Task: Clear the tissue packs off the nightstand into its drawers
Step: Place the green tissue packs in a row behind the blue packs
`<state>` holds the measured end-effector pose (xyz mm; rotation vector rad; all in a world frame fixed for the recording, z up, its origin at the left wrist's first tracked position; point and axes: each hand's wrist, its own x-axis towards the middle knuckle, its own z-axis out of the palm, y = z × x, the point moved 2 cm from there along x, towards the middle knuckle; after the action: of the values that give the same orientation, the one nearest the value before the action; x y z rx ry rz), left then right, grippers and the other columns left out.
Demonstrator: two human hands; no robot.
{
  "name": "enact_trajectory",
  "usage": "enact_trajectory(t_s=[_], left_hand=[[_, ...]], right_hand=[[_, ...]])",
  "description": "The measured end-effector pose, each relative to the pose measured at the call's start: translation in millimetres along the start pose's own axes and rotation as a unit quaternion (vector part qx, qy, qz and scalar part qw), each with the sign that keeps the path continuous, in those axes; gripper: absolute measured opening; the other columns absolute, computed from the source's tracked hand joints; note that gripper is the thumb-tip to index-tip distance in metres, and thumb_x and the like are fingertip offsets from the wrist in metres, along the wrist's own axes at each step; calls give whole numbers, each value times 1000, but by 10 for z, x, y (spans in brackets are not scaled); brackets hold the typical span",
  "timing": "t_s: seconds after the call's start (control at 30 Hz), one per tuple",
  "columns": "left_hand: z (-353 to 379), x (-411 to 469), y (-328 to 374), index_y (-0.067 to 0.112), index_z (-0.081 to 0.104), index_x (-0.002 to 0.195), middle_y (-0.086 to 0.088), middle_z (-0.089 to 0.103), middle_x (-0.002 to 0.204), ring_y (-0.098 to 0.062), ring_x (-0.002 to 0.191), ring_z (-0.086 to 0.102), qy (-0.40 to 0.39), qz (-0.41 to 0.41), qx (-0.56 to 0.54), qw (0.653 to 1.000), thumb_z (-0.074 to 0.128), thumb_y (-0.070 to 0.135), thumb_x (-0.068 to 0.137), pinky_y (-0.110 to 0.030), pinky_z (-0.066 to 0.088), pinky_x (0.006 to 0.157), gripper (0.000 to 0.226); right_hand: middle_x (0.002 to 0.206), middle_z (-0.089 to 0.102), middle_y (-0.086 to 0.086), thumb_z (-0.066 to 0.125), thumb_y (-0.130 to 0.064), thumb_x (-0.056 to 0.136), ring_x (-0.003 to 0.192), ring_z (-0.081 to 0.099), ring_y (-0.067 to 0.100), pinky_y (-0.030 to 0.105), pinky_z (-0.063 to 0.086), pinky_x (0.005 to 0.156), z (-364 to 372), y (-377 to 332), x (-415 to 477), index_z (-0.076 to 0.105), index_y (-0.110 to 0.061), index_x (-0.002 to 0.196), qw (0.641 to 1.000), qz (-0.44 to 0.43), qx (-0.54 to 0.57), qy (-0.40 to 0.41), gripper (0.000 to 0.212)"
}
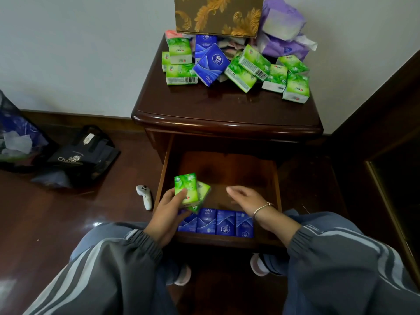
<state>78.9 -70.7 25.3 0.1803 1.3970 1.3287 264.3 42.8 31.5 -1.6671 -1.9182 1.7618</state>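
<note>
Left hand grips two green packs; right hand empty, fingers relaxed; set packs upright behind blue row in drawer

The blue tissue pack lying tilted near the middle of the surface reads "Vinda" beneath a white shell logo. A black bag on the floor shows white letters beginning "Cha"; the rest is unclear. A green pack toward the left edge and a second green pack right of the middle carry barcodes, digits unreadable.
</note>
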Motion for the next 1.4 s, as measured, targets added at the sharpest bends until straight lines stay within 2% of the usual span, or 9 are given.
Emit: enact_trajectory(t_s=[0.07, 0.2, 0.3, 0.4, 0.57, 0.67, 0.9, 1.2, 1.4], left_hand=[[74, -51, -10, 7, 54, 120, -14, 66, 116, -23, 102, 67, -40, -1, 25, 999, 55, 24, 95, -37, 56, 84, 30], [139, -140, -2, 21, 59, 121, -3, 71, 106, -18, 93, 70, -76, 43, 193, 977, 57, 27, 94, -26, 56, 71, 28], [84, -150, 73, 25, 61, 122, 1, 74, 100, -18, 93, 69, -98, 96, 297, 945, 57, 29, 94, -32, 55, 78, 29], [29, -120, 155, 24, 57, 130, 13, 70, 110, 1, 101, 63, -136, 114, 333, 926, 54, 31, 94, -14, 45, 87, 36], [-425, 69, 443, 17, 63, 124, 1, 64, 120, 0, 95, 50, 205, 177, 403, 874, 47, 31, 97, -20, 34, 82, 34], [-562, 166, 384, 11, 64, 113, -13, 65, 113, -21, 95, 58, 206, 60, 464, 859, 41, 26, 96, -27, 34, 76, 32], [-510, 282, 296, 16, 65, 109, -3, 60, 93, -22, 86, 54, 158, 15, 454, 877, 38, 23, 97, -27, 34, 73, 30], [-488, 264, 303, 12, 66, 107, -8, 65, 93, -21, 84, 55, 165, 31, 432, 886, 39, 22, 96, -28, 36, 72, 31], [-485, 278, 295, 16, 66, 109, -2, 64, 90, -14, 75, 54, 167, 28, 438, 883, 39, 24, 97, -26, 36, 65, 31]], right_hand=[[112, 61, -11, 50, -54, 88, 96, 61, 5, 23, 49, 77, 130, -152, -83, 55, -40, 105, 990, 22, 127, -63, 23], [113, 60, -5, 64, -46, 82, 100, 62, 13, 25, 52, 76, 339, -226, -25, 53, -28, 117, 988, 14, 147, -34, 40], [114, 59, 0, 71, -31, 81, 100, 63, 17, 29, 56, 78, 420, -224, 33, 54, -27, 107, 985, 17, 170, -25, 31], [111, 65, 6, 72, -21, 80, 94, 67, 19, 29, 58, 74, 421, -246, 103, 58, -24, 102, 974, 32, 221, -37, 27], [109, 64, 11, 68, -11, 83, 79, 65, 17, 25, 55, 64, 334, -333, 425, 55, -12, 114, 949, 46, 305, 62, 34], [111, 61, 15, 67, -9, 84, 76, 60, 16, 30, 52, 71, 442, -381, 691, 51, -6, 118, 942, 49, 320, 83, 38], [126, 57, 18, 64, -11, 86, 75, 59, 13, 30, 49, 77, 877, -373, 1143, 46, -8, 128, 955, 74, 283, 46, 46], [138, 41, 14, 59, -25, 88, 122, 47, 30, 33, 40, 96, 1136, -314, 1353, 41, -16, 139, 992, 30, -100, 74, 55], [128, 58, 15, 58, -9, 89, 109, 60, 28, 33, 51, 87, 1370, -353, 1201, 45, -11, 134, 994, 55, 78, -47, 47]])
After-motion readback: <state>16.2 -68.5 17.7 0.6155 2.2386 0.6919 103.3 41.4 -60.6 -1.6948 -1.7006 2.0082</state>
